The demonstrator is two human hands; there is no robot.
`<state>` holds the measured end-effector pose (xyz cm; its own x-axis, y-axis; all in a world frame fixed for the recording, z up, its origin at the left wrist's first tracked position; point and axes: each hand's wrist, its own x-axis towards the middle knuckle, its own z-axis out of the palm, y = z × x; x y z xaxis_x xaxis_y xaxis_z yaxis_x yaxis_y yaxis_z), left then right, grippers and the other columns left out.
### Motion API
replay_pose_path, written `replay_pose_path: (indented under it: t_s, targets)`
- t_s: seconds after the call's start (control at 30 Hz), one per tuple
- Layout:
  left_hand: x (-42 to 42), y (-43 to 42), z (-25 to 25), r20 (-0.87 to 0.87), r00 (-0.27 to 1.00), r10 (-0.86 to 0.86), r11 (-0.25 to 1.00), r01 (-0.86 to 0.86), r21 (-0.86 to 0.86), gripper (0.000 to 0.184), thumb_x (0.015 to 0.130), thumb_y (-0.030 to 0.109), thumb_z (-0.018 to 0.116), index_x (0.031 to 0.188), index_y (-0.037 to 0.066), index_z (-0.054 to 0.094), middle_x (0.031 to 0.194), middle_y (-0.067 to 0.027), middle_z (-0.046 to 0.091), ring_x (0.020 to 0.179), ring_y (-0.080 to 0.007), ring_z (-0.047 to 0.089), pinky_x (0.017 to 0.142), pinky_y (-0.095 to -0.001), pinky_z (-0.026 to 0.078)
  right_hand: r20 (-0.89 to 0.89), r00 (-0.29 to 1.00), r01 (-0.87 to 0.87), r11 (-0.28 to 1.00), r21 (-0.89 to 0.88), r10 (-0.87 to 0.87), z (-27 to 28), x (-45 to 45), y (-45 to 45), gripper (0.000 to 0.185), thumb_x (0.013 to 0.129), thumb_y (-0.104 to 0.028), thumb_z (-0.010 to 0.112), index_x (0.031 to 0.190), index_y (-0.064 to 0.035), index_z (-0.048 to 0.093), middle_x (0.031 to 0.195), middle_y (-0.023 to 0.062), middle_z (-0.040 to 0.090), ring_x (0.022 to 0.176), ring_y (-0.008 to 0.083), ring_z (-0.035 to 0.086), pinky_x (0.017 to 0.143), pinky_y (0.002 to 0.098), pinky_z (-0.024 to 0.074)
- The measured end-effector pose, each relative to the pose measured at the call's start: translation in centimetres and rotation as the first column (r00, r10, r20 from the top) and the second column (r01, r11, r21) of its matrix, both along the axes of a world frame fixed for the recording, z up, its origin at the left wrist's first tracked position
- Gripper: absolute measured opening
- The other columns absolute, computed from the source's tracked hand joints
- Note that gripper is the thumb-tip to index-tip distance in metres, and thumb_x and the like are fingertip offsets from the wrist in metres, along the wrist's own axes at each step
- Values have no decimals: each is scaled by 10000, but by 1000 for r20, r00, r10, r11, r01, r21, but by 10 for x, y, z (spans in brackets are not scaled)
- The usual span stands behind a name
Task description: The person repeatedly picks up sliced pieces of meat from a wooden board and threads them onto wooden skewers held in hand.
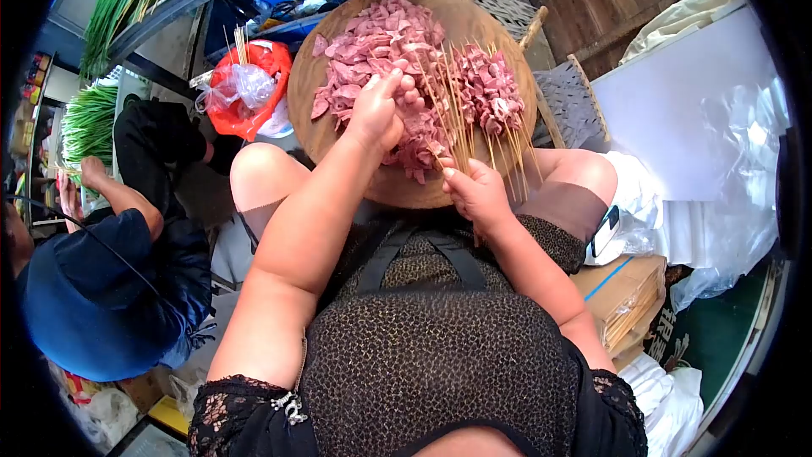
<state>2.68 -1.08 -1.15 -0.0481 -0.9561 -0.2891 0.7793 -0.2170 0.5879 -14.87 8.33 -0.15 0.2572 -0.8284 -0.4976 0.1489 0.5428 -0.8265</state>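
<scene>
A round wooden board point(406, 190) lies across my knees or just beyond them. On it is a heap of raw, sliced pink meat point(372, 42). My left hand point(381, 112) is over the heap's lower right part with its fingers curled in; whatever may be between them is hidden. Lower down, near the board's front edge, my right hand point(476, 195) pinches a thin bamboo skewer. Loose bamboo skewers point(452, 110) lie between the heap and a bunch of meat skewers point(488, 89), whose bare sticks point toward me.
Left of the board stands a red plastic bag point(275, 59) with upright sticks and clear plastic. A co-worker in dark clothes point(110, 288) sits at left beside green stalks point(89, 123). On the right are a white panel point(668, 110), flattened cardboard point(622, 296) and a phone point(605, 230).
</scene>
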Motion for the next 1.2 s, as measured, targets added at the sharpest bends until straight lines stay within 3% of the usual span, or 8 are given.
replay_pose_path:
  t_s: [0.23, 0.4, 0.5, 0.57, 0.7, 0.87, 1.1, 1.2]
  targets:
    - [-4, 8, 13, -48, 999, -8, 1000, 8, -4, 261, 959, 340, 371, 1019, 97, 446, 624, 49, 314, 522, -73, 290, 514, -221, 325, 31, 998, -47, 999, -4, 47, 12, 7, 0, 205, 873, -138, 550, 1051, -41, 580, 682, -29, 533, 502, 29, 420, 453, 158, 321]
    - [-19, 1, 50, -77, 996, -54, 998, 51, -44, 505, 909, 566, 243, 1080, 146, 465, 913, -57, 578, 782, -175, 546, 722, -333, 461, 113, 993, 23, 999, -34, -19, 10, -13, -19, 212, 863, -136, 559, 1058, -53, 567, 673, -7, 548, 418, 26, 375, 364, 161, 270]
    - [-28, -7, 39, -105, 992, -77, 995, 70, -72, 399, 931, 480, 334, 1094, 147, 481, 907, -42, 574, 805, -177, 554, 723, -351, 466, 112, 994, 15, 997, -75, -6, 13, -30, -31, 205, 865, -127, 553, 1054, -48, 568, 672, -8, 546, 419, 26, 371, 370, 160, 266]
    - [-41, -13, 24, -31, 999, 4, 997, -6, -71, 159, 933, 252, 451, 1040, 140, 485, 781, 0, 546, 677, -139, 533, 617, -292, 462, 121, 992, -10, 997, -77, 19, 7, -38, -38, 204, 868, -121, 547, 1054, -41, 567, 673, -8, 545, 422, 25, 372, 375, 160, 266]
    - [-64, -22, 23, -135, 987, 91, 993, -101, -68, 122, 951, 213, 406, 966, 106, 462, 605, 45, 329, 499, -76, 302, 481, -228, 303, 116, 989, -78, 993, -87, 88, 2, -49, -47, 198, 869, -125, 562, 1046, -41, 582, 697, -5, 563, 506, 29, 422, 462, 166, 322]
    - [-83, -27, 31, -17, 994, 111, 994, -111, 15, 107, 952, 242, 408, 945, 143, 449, 580, 61, 303, 443, -48, 247, 376, -181, 210, 134, 988, -66, 993, -98, 79, -2, -56, -51, 192, 872, -125, 556, 1044, -45, 589, 707, -14, 560, 533, 26, 427, 490, 164, 331]
    - [-106, -32, 27, 27, 996, 86, 996, -86, 18, 131, 948, 233, 408, 1005, 116, 424, 593, 48, 304, 442, -53, 238, 376, -193, 209, 111, 994, 28, 988, -154, -11, -12, -65, -49, 196, 874, -119, 550, 1043, -27, 591, 707, -27, 547, 554, 23, 432, 503, 163, 340]
    - [-100, -32, 35, 48, 999, -7, 999, 9, -30, 255, 956, 346, 355, 1032, 116, 432, 749, -4, 486, 611, -115, 457, 540, -247, 392, 149, 988, 58, 995, -82, -45, -5, -71, -53, 193, 874, -115, 550, 1038, -23, 595, 715, -22, 552, 556, 16, 434, 495, 157, 336]
